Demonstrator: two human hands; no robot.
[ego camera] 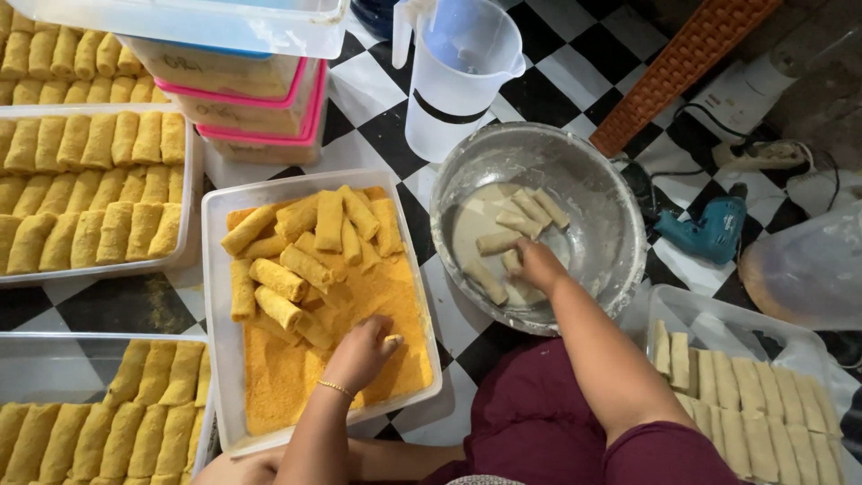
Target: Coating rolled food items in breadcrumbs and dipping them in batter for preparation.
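Observation:
My left hand [362,352], with a thin gold bracelet on the wrist, rests in the orange breadcrumbs of a white tray [215,269]. Its fingers are curled and dusted with crumbs, and I see nothing in them. Crumb-coated rolls [305,247] are piled at the tray's far end. My right hand [539,266] reaches into a metal bowl [593,180] of pale batter and closes on a pale uncoated roll [512,261]. Several more pale rolls [530,208] lie in the batter.
Trays of coated rolls sit at the left [90,202] and lower left [99,422]. A tray of plain rolls [754,395] is at the lower right. A plastic jug [453,76], stacked tubs [251,108], a blue power drill [714,229] and a power strip [763,154] lie on the checkered floor.

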